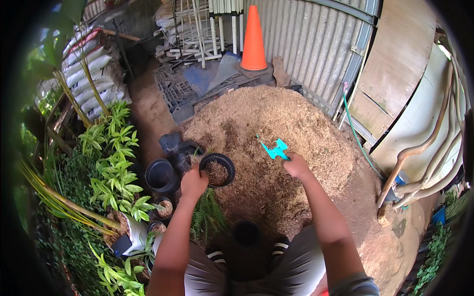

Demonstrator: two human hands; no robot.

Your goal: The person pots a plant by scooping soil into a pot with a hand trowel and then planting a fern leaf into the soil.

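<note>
My left hand grips the near rim of a round black plastic nursery pot, which has loose brown mulch inside. In my right hand is the handle of a turquoise hand gardening tool; its head points up and left over a broad mound of shredded brown mulch. I cannot tell whether the tool touches the mound. Just left of my left hand stands a larger black pot. A green fern hangs below the held pot. Between my feet sits another dark pot.
Leafy potted plants line the left side, with stacked white sacks behind. An orange traffic cone and a black plastic pallet stand beyond the mound. At right are a green hose and bent wooden branches.
</note>
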